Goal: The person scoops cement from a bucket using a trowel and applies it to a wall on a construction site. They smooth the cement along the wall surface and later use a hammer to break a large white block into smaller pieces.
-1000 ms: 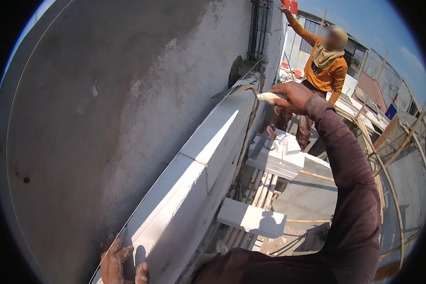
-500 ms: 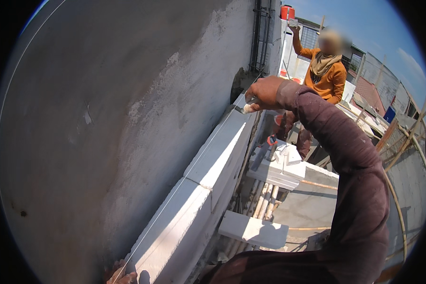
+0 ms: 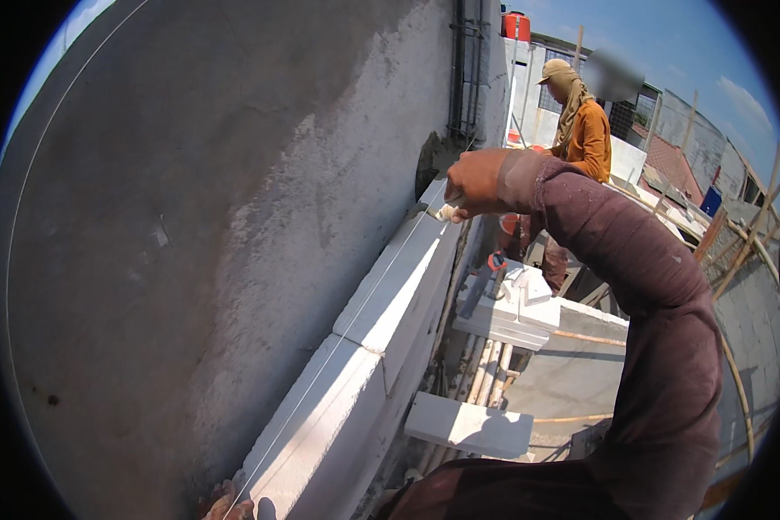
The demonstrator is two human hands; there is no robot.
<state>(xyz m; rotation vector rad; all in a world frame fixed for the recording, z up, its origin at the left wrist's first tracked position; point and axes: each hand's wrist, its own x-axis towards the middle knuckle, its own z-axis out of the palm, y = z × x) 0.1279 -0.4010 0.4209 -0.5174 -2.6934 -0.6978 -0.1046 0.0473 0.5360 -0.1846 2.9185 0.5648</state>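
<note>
A row of white wall blocks point(image 3: 321, 399) runs along a rendered wall, with a thin string point(image 3: 355, 316) stretched above its top. My right hand point(image 3: 478, 180) is closed at the far end of the row. Between its fingers is a small pale piece, with a thin dark edge beside it on the block; I cannot make out what it is. My left hand point(image 3: 225, 504) shows only in part at the lower edge. Its fingers curl at the near end of the blocks, where the string passes; what they grip is hidden.
The grey wall point(image 3: 147, 217) rises on the left, with steel bars point(image 3: 470, 78) at its far end. Right of the row lie a loose block point(image 3: 468, 425), stacked blocks point(image 3: 516, 303) with a tool on top, and bamboo poles point(image 3: 491, 373). A person in orange point(image 3: 588, 139) stands beyond.
The other person has lowered a raised arm and turned to the left. My right hand has shifted very slightly; my left hand stays at the near end of the blocks.
</note>
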